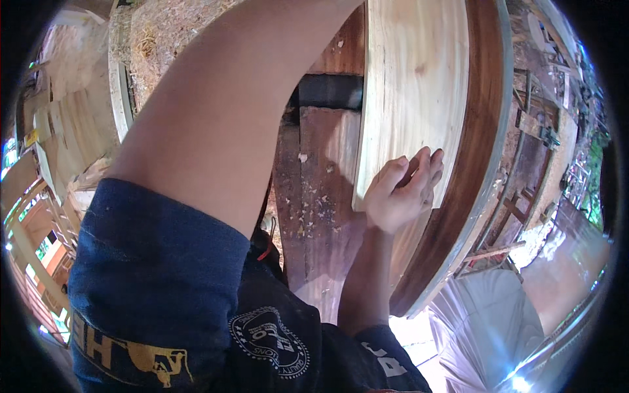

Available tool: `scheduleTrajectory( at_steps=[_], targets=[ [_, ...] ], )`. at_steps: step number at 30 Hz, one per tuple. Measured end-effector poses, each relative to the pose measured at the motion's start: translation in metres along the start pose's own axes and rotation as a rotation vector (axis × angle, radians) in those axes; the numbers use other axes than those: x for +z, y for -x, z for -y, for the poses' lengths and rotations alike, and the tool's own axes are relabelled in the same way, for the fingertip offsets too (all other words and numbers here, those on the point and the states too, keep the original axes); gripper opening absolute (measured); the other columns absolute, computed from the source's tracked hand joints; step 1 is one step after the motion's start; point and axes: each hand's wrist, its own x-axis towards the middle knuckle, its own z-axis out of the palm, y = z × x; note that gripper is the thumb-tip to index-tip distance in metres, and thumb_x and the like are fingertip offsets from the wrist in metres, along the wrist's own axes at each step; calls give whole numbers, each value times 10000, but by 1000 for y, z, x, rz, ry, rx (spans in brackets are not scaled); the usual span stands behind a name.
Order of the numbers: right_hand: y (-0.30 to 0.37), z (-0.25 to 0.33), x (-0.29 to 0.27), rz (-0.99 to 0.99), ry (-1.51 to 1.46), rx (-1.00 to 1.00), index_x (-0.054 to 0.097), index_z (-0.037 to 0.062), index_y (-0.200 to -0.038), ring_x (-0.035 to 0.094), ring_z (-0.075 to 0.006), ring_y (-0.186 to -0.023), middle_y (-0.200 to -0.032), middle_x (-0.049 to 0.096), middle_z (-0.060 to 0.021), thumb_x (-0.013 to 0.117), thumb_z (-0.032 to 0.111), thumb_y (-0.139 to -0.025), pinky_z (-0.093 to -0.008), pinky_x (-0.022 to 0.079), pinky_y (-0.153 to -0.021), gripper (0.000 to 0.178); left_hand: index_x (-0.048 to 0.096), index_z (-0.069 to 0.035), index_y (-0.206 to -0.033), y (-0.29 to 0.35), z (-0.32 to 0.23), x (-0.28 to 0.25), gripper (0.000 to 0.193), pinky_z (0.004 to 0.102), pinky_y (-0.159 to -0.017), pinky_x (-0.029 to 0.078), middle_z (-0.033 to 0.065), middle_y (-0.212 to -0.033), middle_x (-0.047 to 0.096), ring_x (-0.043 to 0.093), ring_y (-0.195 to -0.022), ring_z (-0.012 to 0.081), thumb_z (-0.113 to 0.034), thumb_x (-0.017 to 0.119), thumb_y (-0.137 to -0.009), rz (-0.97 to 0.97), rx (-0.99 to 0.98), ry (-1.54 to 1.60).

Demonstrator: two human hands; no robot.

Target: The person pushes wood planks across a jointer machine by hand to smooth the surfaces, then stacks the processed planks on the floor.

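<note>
A pale, smooth wooden board (413,85) lies lengthwise on a reddish-brown plank workbench (327,157). My right hand (401,193) rests at the board's near end. Its fingers are loosely bent, with the thumb apart from them, and they are not wrapped round anything. My left arm (209,105), bare below a rolled dark-blue sleeve, stretches up across the view. The left hand lies beyond the top edge, so what it touches is hidden.
Small shavings (314,213) dot the bench beside a dark gap (331,92) between its planks. Wooden frame pieces (517,196) are at right, and pale panels (78,124) stand at left. A grey cloth (488,321) shows at lower right.
</note>
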Motion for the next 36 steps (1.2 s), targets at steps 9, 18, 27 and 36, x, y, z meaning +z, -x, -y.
scheduleTrajectory(
  at_steps=[9, 18, 27, 36],
  targets=[
    [-41, 18, 26, 15, 111, -11, 591, -37, -1397, 438, -543, -1420, -1528, 483, -315, 523, 298, -1005, -603, 395, -1104, 520, 751, -131, -1184, -28, 39, -8, 334, 491, -1095, 428, 84, -1351, 677, 594, -1280, 319, -320, 613, -945, -55, 25, 89],
    [-74, 38, 40, 52, 84, 51, 576, 6, -1428, 410, -497, -1461, -1578, 455, -257, 531, 326, -991, -582, 342, -1144, 544, 770, -106, -1120, -53, 80, -6, 339, 468, -1057, 484, 101, -1311, 700, 645, -1199, 357, -356, 635, -934, -124, 7, 109],
    [-97, 48, 49, 86, 69, 82, 567, 27, -1443, 375, -457, -1495, -1608, 424, -235, 513, 372, -1001, -588, 306, -1165, 563, 757, -107, -1161, -70, 96, -13, 352, 454, -1064, 483, 82, -1321, 698, 636, -1221, 337, -354, 637, -941, -29, -71, 158],
    [-113, 56, 52, 214, 108, 154, 447, 56, -1537, 229, -409, -1568, -1685, 300, -188, 514, 376, -1000, -539, 208, -1223, 628, 757, -109, -1163, -84, 114, -8, 346, 461, -1072, 470, 95, -1371, 670, 620, -1249, 331, -354, 642, -947, -48, -35, 100]
  ],
)
